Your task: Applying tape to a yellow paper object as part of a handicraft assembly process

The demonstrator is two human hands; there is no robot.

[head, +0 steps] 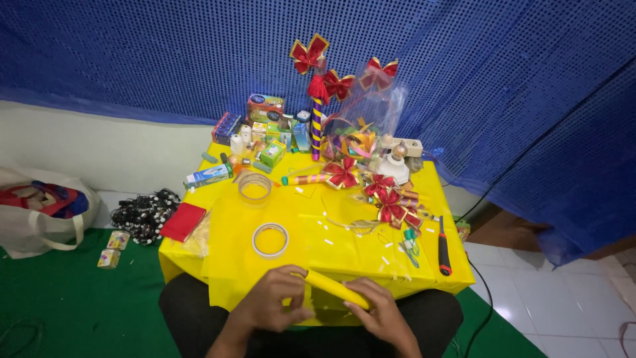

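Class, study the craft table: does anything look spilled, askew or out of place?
Small white paper scraps lie scattered over the yellow tablecloth, like offcuts. A red card overhangs the table's left edge. Both the left hand and right hand grip a yellow tube normally.

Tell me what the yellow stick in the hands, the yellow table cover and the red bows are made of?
The yellow wrapped stick, held by the left hand and right hand, looks covered in glossy paper or plastic; it shines smoothly. The yellow table cover seems thin plastic sheet, creased and reflective. The red gold-edged bows look like shiny ribbon, probably fabric or foil.
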